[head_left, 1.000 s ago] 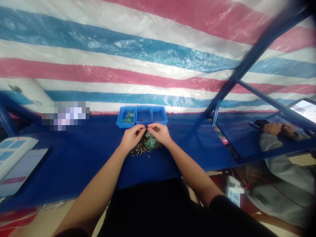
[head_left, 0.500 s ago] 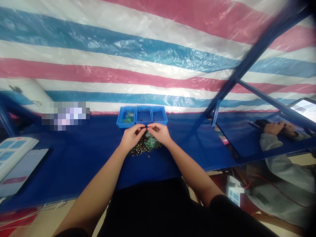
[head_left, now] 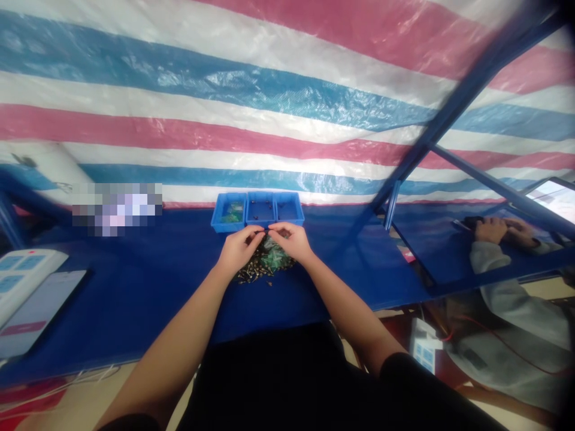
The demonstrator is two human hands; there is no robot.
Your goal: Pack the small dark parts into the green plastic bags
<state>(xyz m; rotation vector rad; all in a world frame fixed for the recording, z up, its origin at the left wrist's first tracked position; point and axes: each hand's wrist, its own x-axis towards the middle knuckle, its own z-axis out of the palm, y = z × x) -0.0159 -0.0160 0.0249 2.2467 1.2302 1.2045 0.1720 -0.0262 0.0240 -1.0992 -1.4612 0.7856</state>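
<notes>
My left hand [head_left: 241, 248] and my right hand [head_left: 293, 242] meet fingertip to fingertip in front of three blue bins. Thumb and fingers of each hand are pinched together; a tiny dark piece seems to sit between them, too small to name. Below my hands lies a heap of small brass-and-black parts [head_left: 254, 271]. Beside it, partly under my right hand, is a pile of clear green pieces [head_left: 276, 258]. The left bin [head_left: 220, 224] holds green pieces. A few small dark bits lie in the middle bin [head_left: 260, 209] and the right bin [head_left: 291, 208].
On the blue table [head_left: 148, 293], a phone [head_left: 40, 308] and a white power strip [head_left: 33, 263] are at left. A blue metal frame [head_left: 417, 158] rises at right. Beyond it are a co-worker's hands [head_left: 492, 230] and grey sleeve. Striped sheeting [head_left: 269, 108] hangs behind.
The view has shifted very slightly. My two hands keep the same pinch in the same place. At right, the co-worker's hands have moved a little.
</notes>
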